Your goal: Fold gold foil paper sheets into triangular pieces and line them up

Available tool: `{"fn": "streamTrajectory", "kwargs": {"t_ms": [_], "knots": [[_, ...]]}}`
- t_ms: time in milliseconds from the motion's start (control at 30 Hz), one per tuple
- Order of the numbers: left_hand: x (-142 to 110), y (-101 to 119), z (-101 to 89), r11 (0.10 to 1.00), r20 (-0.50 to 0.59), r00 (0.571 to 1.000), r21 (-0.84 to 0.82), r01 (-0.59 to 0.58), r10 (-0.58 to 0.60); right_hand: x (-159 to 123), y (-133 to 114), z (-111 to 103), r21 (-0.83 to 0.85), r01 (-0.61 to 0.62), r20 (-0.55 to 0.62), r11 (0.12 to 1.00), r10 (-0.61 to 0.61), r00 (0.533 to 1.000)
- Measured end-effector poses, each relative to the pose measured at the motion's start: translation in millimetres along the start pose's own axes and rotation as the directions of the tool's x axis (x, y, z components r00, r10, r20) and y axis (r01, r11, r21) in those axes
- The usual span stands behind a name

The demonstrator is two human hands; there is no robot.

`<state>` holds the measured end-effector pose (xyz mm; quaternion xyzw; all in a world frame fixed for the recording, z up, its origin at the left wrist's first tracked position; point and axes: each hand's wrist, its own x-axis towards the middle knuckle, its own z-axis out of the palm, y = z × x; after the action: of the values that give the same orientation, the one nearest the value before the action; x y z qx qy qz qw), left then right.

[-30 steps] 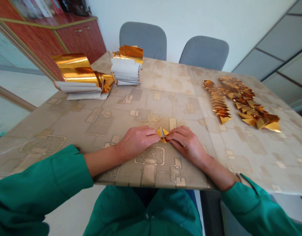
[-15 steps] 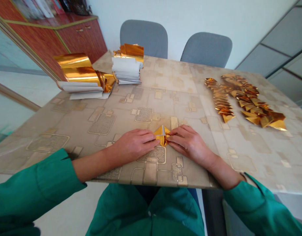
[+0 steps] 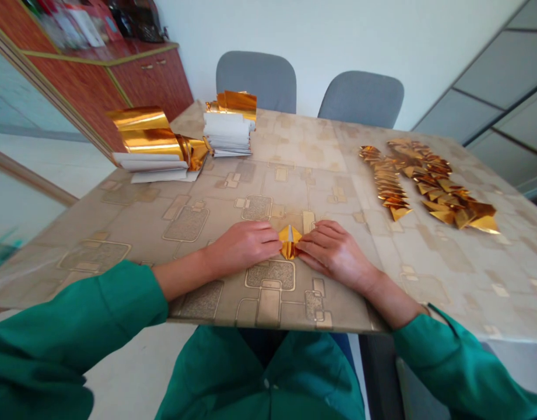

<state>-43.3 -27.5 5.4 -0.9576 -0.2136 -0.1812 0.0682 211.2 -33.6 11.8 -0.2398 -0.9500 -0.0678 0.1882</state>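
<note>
Between my hands, low over the table near its front edge, is a small folded piece of gold foil paper (image 3: 289, 249), with a pointed top and a pale strip down its middle. My left hand (image 3: 248, 248) pinches its left side with the fingertips. On its right side, my right hand (image 3: 332, 251) is closed with thumb and fingers against the paper. The fingertips hide both side edges of the fold.
The patterned tabletop (image 3: 277, 192) bears a fanned stack of gold foil sheets (image 3: 152, 137) and a second stack (image 3: 229, 131) at the back left. Rows of folded gold pieces (image 3: 443, 192) lie at right. Two grey chairs (image 3: 256, 79) stand behind.
My left hand has shifted slightly at the paper's left side, and the lower part of the fold looks more compact. The whole view has tilted up a little.
</note>
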Motion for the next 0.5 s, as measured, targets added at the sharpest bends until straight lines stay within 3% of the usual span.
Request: {"fn": "streamTrajectory", "kwargs": {"t_ms": [100, 233, 400, 500], "knots": [[-1, -3, 0.3, 0.997, -0.003, 0.998, 0.033, -0.063, 0.063, 0, 1, 1, -0.010, -0.001, 0.001, 1.000, 0.001, 1.000], [-2, -4, -1.1, 0.999, -0.018, 0.999, 0.003, -0.050, 0.050, 0, 1, -1, 0.060, -0.028, 0.016, 0.998, 0.027, 0.999], [-5, -5, -5.8, 0.999, 0.004, 0.999, 0.008, -0.050, 0.050, 6, -1, -1, 0.199, -0.176, 0.044, 0.964, 0.171, 0.984], [-7, -7, -6.5, 0.999, 0.015, 0.999, 0.015, -0.035, 0.035, 13, -4, 4, 0.245, -0.198, 0.072, 0.949, 0.185, 0.980]]}}
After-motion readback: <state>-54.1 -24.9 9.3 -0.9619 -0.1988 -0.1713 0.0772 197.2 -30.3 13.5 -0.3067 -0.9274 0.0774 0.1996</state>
